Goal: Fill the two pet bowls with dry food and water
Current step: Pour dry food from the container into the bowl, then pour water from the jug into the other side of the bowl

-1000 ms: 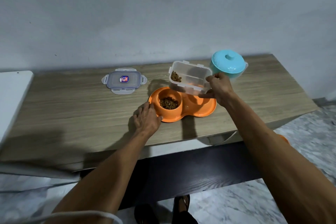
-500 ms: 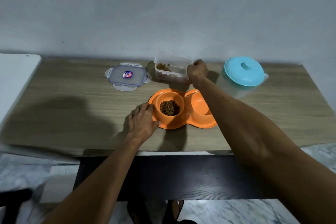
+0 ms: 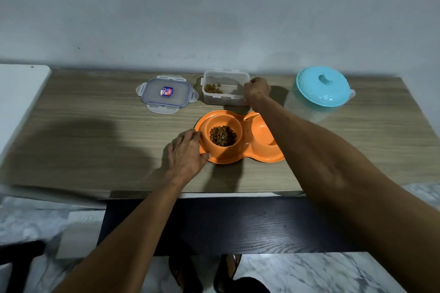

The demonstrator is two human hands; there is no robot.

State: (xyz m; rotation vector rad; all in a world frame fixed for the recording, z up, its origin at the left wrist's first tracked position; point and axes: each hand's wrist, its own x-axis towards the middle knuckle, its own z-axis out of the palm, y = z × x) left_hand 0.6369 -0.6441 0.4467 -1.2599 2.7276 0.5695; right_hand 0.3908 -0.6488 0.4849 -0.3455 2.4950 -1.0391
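Kibble (image 3: 222, 135) sits in the left bowl (image 3: 240, 126).
The right grip (image 3: 257, 89) clamps the container (image 3: 225, 99) rim; the left grip (image 3: 188, 153) rests slack against that bowl.

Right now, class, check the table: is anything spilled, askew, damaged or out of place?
Nothing stands out. The kibble lies inside the left bowl of the orange dish, none visible on the table. The food container stands upright, its lid flat beside it; the jug is lidded. The right bowl is merely empty.
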